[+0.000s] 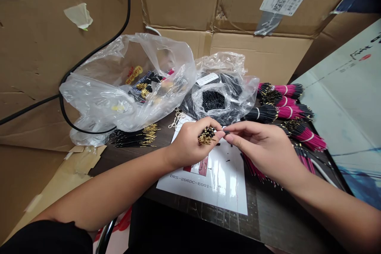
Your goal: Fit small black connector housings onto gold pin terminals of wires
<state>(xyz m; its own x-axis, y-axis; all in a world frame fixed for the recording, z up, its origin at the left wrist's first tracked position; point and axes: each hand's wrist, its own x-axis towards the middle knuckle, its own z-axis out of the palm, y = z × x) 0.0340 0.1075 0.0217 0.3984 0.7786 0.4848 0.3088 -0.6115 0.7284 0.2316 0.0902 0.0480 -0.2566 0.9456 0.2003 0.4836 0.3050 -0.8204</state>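
My left hand [190, 143] is closed around a small bunch of black pieces with gold metal ends [206, 135], the gold tips showing between the fingers. Pinched between the thumb and forefinger of my right hand [262, 147] is a short black piece [226, 131], right next to that bunch. Both hands hover over a white printed sheet [214, 182] marked "DRS-206DC-E001", and several tiny black bits [228, 160] lie on it. The short piece's far end is hidden by my fingers.
Pink-and-black wire bundles [285, 103] lie to the right. Behind stand a clear bag of black pieces [213, 101] and a clear bag holding gold-tipped items [145, 85]. Loose gold-tipped black wires [133, 137] lie left, on a dark table [268, 214], before a cardboard box [178, 0].
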